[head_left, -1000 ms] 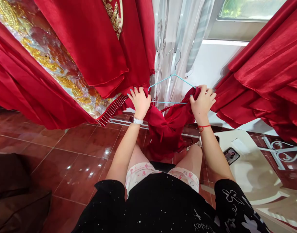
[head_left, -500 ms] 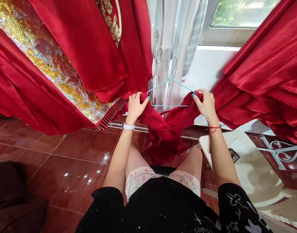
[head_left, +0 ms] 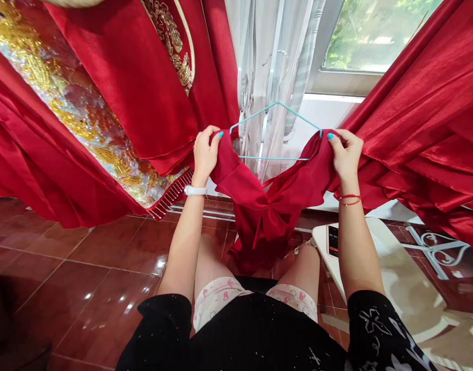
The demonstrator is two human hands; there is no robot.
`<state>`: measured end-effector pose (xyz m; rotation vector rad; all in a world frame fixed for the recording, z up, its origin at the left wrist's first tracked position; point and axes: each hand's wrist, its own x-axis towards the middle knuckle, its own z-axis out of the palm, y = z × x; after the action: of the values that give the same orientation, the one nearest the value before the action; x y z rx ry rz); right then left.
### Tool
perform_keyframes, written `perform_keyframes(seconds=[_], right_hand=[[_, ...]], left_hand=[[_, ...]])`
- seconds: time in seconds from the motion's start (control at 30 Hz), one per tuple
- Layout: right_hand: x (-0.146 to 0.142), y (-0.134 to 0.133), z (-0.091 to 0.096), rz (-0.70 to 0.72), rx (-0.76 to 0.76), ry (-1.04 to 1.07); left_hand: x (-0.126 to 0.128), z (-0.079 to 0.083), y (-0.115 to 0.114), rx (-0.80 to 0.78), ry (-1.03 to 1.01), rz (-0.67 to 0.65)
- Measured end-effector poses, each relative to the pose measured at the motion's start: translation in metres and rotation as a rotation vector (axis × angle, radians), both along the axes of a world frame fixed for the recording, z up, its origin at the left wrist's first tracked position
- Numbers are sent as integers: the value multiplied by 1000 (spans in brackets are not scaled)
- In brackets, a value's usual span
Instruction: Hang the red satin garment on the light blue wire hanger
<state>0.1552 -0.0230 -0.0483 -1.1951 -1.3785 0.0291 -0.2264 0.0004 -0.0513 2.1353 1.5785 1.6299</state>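
A dark red dress with a gathered V neckline hangs in front of me between my hands. Inside its shoulders sits a light blue hanger, its metal hook pointing up towards the white rack. My left hand pinches the dress's left shoulder between thumb and fingers. At the opposite shoulder, my right hand grips the cloth in the same way, close to the hanger's end. The dress's lower part drops between my knees, and its hem is hard to make out.
Red garments with gold embroidery hang at the left, and more red satin cloth at the right. A white metal rack stands ahead, by a window. On a cream chair lies a phone. The floor has reddish tiles.
Both hands have moved apart and slightly up, spreading the dress's shoulders wider. The hanger has risen with them. My view has shifted a little, and the phone's screen shows from behind my right arm.
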Motion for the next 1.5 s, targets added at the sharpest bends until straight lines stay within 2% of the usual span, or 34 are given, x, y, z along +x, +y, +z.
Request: perform_keyframes(seconds=[0.17, 0.3, 0.5, 0.6, 0.7, 0.9, 1.13, 1.27, 1.37, 1.5], right_hand=[[-13, -6, -5, 75, -55, -46], [-14, -14, -6, 66, -109, -108], [-36, -19, -3, -127, -187, -298], [-52, -12, -8, -253, -196, -359], [-59, -4, -13, -317, -196, -378], [-46, 3, -7, -279, -246, -374], [-31, 2, 11, -194, -371, -358], [-24, 4, 16, -169, -319, -326], [-20, 8, 23, -212, -294, -311], [-12, 12, 38, -333, -371, -255]], left_hand=[[-12, -19, -11, -60, 13, 30], [-9, -13, -15, -123, 43, 97], [18, -3, -22, -194, 112, 262], [28, -1, -12, -225, 137, 331], [28, 0, -2, -216, 196, 351], [16, 10, -3, -262, 338, 303], [19, 16, -9, -283, 355, 294], [22, 18, -8, -317, 386, 320], [22, 21, -7, -319, 430, 292], [10, 23, 2, -291, 404, 281]])
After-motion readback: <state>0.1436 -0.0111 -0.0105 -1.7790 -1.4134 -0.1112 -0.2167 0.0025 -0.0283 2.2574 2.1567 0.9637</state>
